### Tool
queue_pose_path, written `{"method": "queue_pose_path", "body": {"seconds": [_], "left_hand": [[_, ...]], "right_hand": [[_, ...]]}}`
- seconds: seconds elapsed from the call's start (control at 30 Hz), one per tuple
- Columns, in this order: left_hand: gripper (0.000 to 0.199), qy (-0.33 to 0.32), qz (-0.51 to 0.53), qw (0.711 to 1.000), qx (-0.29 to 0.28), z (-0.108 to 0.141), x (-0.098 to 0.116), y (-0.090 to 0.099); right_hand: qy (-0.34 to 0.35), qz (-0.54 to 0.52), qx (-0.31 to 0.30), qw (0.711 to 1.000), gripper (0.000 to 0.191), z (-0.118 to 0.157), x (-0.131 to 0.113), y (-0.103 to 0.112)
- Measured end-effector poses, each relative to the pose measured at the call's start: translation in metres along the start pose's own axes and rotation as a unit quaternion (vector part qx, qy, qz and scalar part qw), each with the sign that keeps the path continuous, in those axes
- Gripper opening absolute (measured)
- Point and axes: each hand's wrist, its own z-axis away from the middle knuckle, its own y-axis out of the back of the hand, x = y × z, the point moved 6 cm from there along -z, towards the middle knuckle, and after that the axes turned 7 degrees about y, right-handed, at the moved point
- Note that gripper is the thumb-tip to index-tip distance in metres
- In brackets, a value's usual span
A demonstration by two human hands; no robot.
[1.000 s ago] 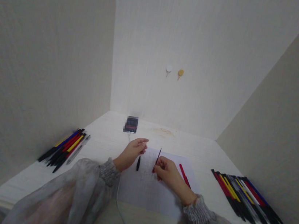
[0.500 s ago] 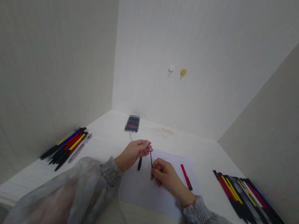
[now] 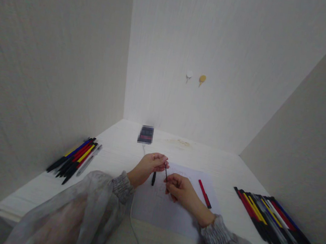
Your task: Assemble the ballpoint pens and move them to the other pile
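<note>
On the bench (image 3: 109,163), a messy bunch of pens (image 3: 76,156) is lying by the left edge. A dark flat thing (image 3: 145,134) is sitting near the back edge, too blurry to name. A pale cord (image 3: 136,236) is running from it toward the front edge.

The left hand (image 3: 147,168) is pinching the top end of a thin dark stick (image 3: 166,172). A small black piece (image 3: 153,178) is lying just beside that hand, on the white paper (image 3: 165,218). The stick is slanting over the paper, between the two hands. The right hand (image 3: 180,188) is pinching its low end. The hands are close but not touching.

The stick is looking thin, so a soft pinch at both ends should be best. Pulling or pushing should go straight along it, because sideways pushing could bend it.

A red pen (image 3: 202,187) with a black end is lying near the paper's right side. More pens (image 3: 270,220) are resting side by side near the bench's right edge.
</note>
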Motion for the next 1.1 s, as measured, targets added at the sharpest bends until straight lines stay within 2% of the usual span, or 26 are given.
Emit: {"method": "queue_pose_path", "body": {"seconds": [0.17, 0.3, 0.47, 0.6, 0.67, 0.7, 0.77, 0.8, 0.87, 0.93, 1.1], "left_hand": [[0.029, -0.002, -0.024, 1.000, 0.007, 0.002, 0.002, -0.001], [0.028, -0.002, -0.062, 0.998, -0.021, 0.005, 0.002, -0.007], [0.027, -0.004, -0.085, 0.995, -0.054, 0.007, 0.002, -0.015], [0.033, -0.012, -0.138, 0.990, -0.021, 0.004, 0.005, -0.010], [0.035, -0.034, -0.230, 0.972, 0.044, 0.002, 0.008, 0.001], [0.034, -0.053, -0.293, 0.950, 0.090, 0.001, 0.011, 0.009], [0.033, -0.096, -0.409, 0.891, 0.174, 0.003, 0.016, 0.021], [0.033, -0.100, -0.450, 0.865, 0.200, 0.004, 0.015, 0.026], [0.034, -0.077, -0.504, 0.835, 0.208, 0.003, 0.009, 0.033], [0.038, -0.053, -0.519, 0.830, 0.199, 0.002, 0.003, 0.036], [0.042, -0.034, -0.500, 0.848, 0.175, -0.002, -0.003, 0.036]], "right_hand": [[0.007, 0.012, 0.031, 0.999, 0.016, 0.000, -0.005, 0.006], [0.023, 0.011, 0.066, 0.998, 0.018, -0.001, -0.008, 0.013], [0.016, -0.009, 0.070, 0.997, 0.019, -0.002, -0.004, 0.011], [0.028, -0.002, 0.081, 0.996, 0.019, -0.001, -0.008, 0.014], [0.035, 0.011, 0.101, 0.994, 0.019, 0.000, -0.010, 0.019], [0.037, 0.015, 0.112, 0.993, 0.019, 0.000, -0.011, 0.022], [0.039, 0.017, 0.134, 0.990, 0.020, 0.000, -0.011, 0.026], [0.042, 0.017, 0.144, 0.989, 0.020, 0.000, -0.011, 0.028], [0.050, 0.017, 0.161, 0.986, 0.020, 0.000, -0.010, 0.031], [0.055, 0.018, 0.176, 0.983, 0.021, 0.000, -0.009, 0.033], [0.058, 0.003, 0.202, 0.978, 0.023, -0.001, -0.008, 0.037]]}}
